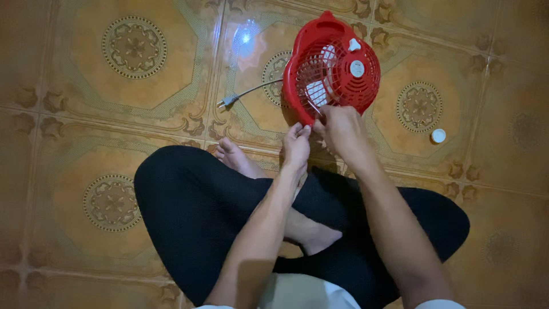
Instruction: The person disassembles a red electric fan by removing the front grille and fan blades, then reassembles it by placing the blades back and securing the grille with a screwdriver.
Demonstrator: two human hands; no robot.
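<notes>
Up close, both hands [320, 134] at fan [331, 66] rim.

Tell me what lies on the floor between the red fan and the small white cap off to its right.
Nothing: in the head view, only bare patterned tile separates the red fan from the small white cap.
</notes>
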